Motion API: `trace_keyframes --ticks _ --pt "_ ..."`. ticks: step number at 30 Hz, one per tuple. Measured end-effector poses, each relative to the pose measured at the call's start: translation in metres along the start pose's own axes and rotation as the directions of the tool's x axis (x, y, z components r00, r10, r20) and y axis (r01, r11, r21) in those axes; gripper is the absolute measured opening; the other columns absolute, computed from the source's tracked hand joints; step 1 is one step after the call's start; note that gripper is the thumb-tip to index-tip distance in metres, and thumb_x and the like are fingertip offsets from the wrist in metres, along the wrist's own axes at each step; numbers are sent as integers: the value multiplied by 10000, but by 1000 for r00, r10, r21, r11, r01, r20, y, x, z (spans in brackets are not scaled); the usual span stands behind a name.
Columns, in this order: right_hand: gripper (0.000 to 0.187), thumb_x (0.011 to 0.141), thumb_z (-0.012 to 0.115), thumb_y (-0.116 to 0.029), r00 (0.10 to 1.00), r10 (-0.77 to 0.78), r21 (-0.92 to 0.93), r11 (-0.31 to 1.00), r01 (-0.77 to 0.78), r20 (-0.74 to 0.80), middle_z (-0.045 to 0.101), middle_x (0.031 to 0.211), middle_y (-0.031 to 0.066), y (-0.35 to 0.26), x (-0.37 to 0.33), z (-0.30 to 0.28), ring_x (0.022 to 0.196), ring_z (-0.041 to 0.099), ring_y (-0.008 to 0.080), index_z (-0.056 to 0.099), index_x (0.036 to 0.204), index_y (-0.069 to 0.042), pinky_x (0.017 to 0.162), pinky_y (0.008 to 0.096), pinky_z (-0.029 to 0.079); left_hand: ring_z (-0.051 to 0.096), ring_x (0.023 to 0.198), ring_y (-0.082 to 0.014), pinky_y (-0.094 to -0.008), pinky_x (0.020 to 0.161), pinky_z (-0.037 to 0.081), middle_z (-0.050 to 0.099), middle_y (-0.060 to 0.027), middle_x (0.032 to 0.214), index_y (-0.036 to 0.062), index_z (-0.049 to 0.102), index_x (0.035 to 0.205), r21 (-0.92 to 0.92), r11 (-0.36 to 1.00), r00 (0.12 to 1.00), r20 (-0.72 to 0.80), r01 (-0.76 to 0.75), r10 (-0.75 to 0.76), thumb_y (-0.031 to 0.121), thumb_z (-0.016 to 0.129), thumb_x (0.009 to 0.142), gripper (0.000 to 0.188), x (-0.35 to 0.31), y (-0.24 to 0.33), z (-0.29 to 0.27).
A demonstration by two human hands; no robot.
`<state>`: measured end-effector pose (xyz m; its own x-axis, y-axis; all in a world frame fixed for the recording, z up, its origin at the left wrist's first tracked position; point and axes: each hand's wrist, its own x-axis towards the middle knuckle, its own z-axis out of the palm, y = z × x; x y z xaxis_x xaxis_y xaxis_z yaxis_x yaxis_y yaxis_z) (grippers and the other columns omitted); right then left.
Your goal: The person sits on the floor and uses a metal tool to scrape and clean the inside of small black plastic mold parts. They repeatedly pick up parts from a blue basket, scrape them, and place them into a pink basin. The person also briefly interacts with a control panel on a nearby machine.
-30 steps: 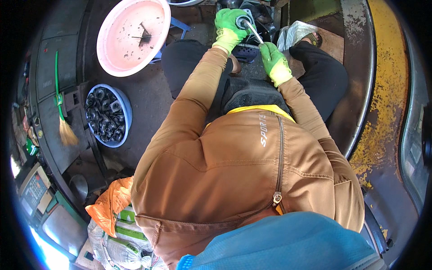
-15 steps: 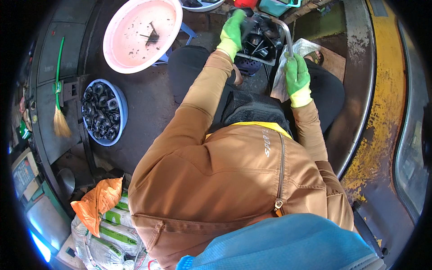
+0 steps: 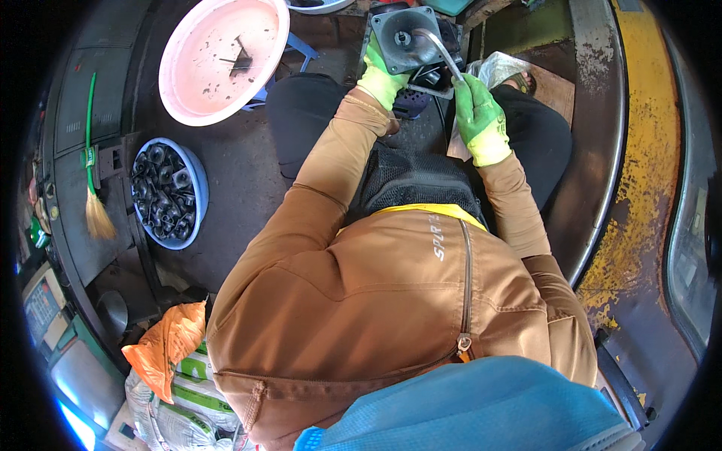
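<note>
In a green and yellow glove, my left hand (image 3: 382, 77) grips a dark grey part with a square flange and a funnel-like hollow (image 3: 389, 49). The hollow faces up, and corner holes show in the flange. My right hand (image 3: 480, 116), gloved alike, is closed round a bent metal rod-like tool (image 3: 445, 55). The tool's curved end reaches over the hollow; whether it touches the wall I cannot tell. Below the held part is a tray (image 3: 444, 94) of black plastic parts, partly hidden by the part and my hands.
A pink basin (image 3: 177, 101) with a dark piece in it rests on a blue stool (image 3: 302, 51). Left of me stands a blue basin (image 3: 201, 188) full of black parts. Behind lie an orange sack (image 3: 169, 346) and white bags. A rusty yellow panel (image 3: 639, 188) bounds the right side.
The square-flanged part has come up clear of the tray in my left hand. My right hand has moved left, bringing the tool's bent end over its hollow.
</note>
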<state>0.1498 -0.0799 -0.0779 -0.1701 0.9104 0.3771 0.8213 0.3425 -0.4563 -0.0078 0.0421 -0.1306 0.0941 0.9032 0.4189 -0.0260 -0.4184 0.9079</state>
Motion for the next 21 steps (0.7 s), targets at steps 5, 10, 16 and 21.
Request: trace_keyframes --ticks 5,10,16,21 --pt "202 958 539 -174 975 222 215 952 -217 2 648 946 211 -10 3 -10 834 668 324 609 1091 -39 672 396 516 635 786 -179 -332 746 511 664 -78 855 23 658 963 58 995 997 7 -77 76 166 675 763 248 11 18 -7" --pt "193 939 564 -88 950 -31 286 950 124 -310 682 926 170 -11 2 -6 820 685 318 607 1090 24 728 346 543 659 713 -164 -309 700 530 695 -74 781 1 694 920 60 994 994 50 -95 92 134 727 718 244 6 14 -5" --pt "187 962 529 -136 918 386 216 893 -396 86 678 965 175 -8 2 -9 863 668 290 636 1050 -10 756 350 514 645 1006 -191 -312 823 552 663 -83 1107 61 601 1179 -398 875 962 111 275 -251 124 576 909 278 -8 3 3" --pt "172 961 527 -148 967 253 318 917 -239 -1 653 895 173 -20 6 -24 781 662 333 618 1049 -31 657 370 511 676 907 -183 -308 794 542 693 -56 1004 70 642 1068 74 997 999 32 17 -20 185 787 716 398 -4 -10 -1"
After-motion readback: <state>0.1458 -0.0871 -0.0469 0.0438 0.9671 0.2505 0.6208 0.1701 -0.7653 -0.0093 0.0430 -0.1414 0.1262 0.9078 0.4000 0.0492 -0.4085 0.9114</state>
